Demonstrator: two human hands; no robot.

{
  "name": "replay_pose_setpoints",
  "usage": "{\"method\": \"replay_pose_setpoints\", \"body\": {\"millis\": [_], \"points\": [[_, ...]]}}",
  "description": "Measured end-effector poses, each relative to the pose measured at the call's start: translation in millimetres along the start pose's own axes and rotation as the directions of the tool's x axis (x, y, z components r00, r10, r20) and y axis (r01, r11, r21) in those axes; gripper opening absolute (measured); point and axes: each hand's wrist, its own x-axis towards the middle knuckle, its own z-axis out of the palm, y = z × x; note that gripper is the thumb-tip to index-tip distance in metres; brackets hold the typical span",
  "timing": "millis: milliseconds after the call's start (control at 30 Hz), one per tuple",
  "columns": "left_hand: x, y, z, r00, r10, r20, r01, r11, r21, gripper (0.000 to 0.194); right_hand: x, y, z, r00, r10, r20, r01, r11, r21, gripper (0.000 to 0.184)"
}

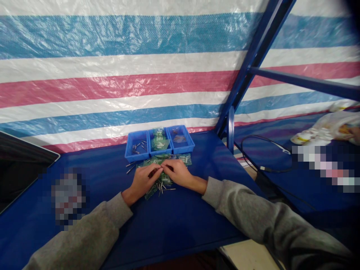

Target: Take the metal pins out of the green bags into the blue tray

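Note:
Both my hands rest on a blue table (168, 225) over a pile of small green plastic bags (184, 159) and thin metal pins (131, 169). My left hand (143, 180) and my right hand (177, 171) meet fingertip to fingertip, each pinched on a small item between them that is too small to name. Loose pins and green bags lie under and around the fingers. Behind the pile stand three small blue trays (159, 142): the left one holds pins, the middle one green bags, the right one a few small parts.
A striped tarpaulin (112, 75) hangs behind the table. A blue metal frame post (231, 127) stands at the table's right rear corner. A dark screen (17, 165) leans at the left. A black cable (261, 167) and a plastic bag (329, 129) lie on the neighbouring surface at right.

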Motion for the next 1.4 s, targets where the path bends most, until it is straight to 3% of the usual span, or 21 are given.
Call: {"method": "replay_pose_setpoints", "body": {"millis": [333,633,1400], "points": [[-2.0,-5.9,2.3,0.994,0.032,-0.105,-0.039,0.997,-0.060,0.020,-0.1,-0.7,-1.1,1.000,0.004,0.009,-0.004,1.000,0.002,0.022],[-2.2,-0.6,-1.8,0.993,-0.001,-0.118,-0.009,0.996,-0.087,0.019,-0.2,-0.7,0.1,1.000,-0.002,0.004,0.002,1.000,-0.009,0.026],[0.2,-1.5,1.2,0.999,0.007,-0.051,-0.012,0.995,-0.094,0.021,0.0,-2.7,-1.9,1.000,0.001,0.007,-0.001,1.000,-0.011,0.026]]}}
